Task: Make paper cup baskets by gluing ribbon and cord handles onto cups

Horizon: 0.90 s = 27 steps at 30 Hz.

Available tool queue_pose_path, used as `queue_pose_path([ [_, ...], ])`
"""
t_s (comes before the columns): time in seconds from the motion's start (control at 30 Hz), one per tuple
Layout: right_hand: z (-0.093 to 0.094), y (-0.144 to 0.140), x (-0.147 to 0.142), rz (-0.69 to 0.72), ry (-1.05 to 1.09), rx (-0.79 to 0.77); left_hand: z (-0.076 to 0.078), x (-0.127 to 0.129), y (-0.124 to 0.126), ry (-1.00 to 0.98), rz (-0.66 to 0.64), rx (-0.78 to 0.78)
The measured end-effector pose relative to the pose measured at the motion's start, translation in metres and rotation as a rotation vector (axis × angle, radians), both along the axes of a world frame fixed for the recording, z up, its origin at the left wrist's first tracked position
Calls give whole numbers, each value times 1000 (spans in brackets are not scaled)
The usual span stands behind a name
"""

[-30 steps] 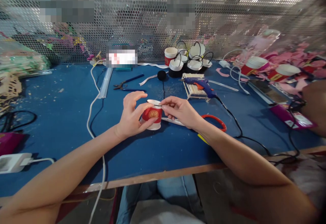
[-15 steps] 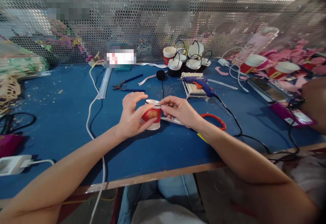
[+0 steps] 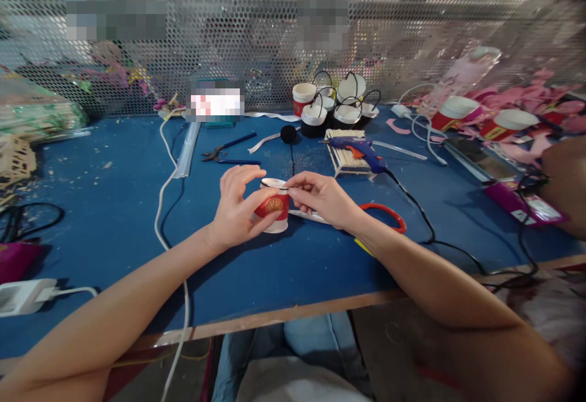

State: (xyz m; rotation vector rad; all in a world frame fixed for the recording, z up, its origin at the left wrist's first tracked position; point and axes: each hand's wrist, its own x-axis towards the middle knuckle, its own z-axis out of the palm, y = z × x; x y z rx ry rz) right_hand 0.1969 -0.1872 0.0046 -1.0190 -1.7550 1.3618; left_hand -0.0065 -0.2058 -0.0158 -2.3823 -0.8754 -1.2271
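A red and white paper cup (image 3: 276,224) with a gold emblem stands upright on the blue table in front of me. My left hand (image 3: 240,204) steadies it from the left, thumb and a finger against its front and the other fingers curved behind. Thin black cord (image 3: 293,161) runs from a black ball of cord (image 3: 288,134) down toward the cup, and a dark strand lies along the rim. At the right side of the rim, my right hand (image 3: 315,197) pinches the cord; its fingertips partly hide the strand. Scissors with red handles (image 3: 397,218) lie partly under my right wrist.
A blue glue gun (image 3: 359,149) rests on a small stick rack (image 3: 341,161). Pliers (image 3: 229,149) lie left of the cord ball. Several cups with black handles (image 3: 348,115) stand at the back. A white cable (image 3: 161,207) crosses the table; another person's arm (image 3: 565,188) is at right.
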Motion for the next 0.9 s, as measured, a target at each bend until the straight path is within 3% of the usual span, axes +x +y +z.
queue_pose_path([
  [0.4, 0, 0, 0, 6, -3, 4, -4, -1, 0, -17, -42, -14],
  [0.57, 1, 0, 0, 1, -1, -3, 1, 1, -3, -152, -84, -43],
  [0.8, -2, 1, 0, 7, 27, -19, 3, -4, 3, -544, 26, -405],
  [0.9, -2, 1, 0, 5, 25, -20, 5, -6, 5, -614, 107, -494],
])
